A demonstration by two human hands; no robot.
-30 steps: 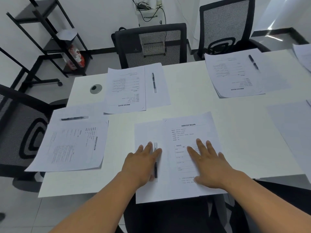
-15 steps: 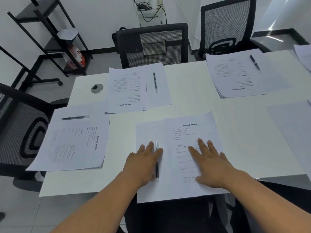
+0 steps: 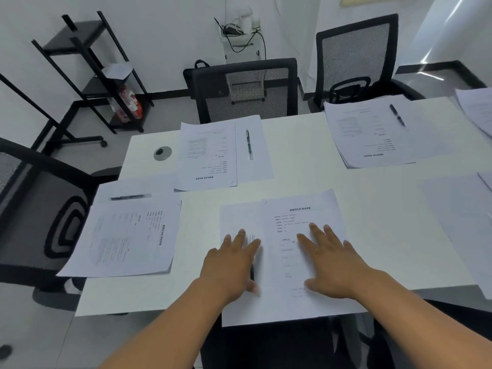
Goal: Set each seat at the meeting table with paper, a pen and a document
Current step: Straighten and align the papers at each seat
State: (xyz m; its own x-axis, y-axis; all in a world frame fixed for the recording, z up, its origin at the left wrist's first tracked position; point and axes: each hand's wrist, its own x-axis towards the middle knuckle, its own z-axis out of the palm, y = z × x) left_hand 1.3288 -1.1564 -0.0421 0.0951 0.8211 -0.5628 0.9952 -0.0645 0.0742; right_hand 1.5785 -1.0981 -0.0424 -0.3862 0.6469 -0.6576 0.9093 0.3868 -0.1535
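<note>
Both hands lie flat, fingers straight, on the papers at the near edge of the table [image 3: 306, 166], neither one gripping anything. The left hand [image 3: 231, 262] presses down on the blank sheet [image 3: 239, 217], with its fingers over the near pen [image 3: 251, 265], which runs lengthwise beneath them so that only its clear top end and a dark stretch by the thumb show. The right hand [image 3: 332, 265] rests, fingers spread, on the printed document [image 3: 300, 217], which overlaps the sheet's right edge. The near ends of both papers hang a little over the table's front edge.

At the table's left end sits another set: a printed stack [image 3: 127, 241] with a left pen [image 3: 130, 197] on the sheet just beyond it, facing a black mesh chair [image 3: 40, 222]. Across the table a third set [image 3: 207, 155] lies turned toward the far side, its far pen [image 3: 249, 143] on the blank page to the right, in front of a second chair [image 3: 245, 89]. Further right on the far side is a fourth set [image 3: 367, 134] with a pen [image 3: 397, 115] on it, before a third chair [image 3: 356, 57]. More sheets [image 3: 458, 209] show at the table's right end, cut off by the frame. A round cable port [image 3: 162, 153] sits in the table's far left corner, and beyond that corner stands a black shelf rack [image 3: 106, 75].
</note>
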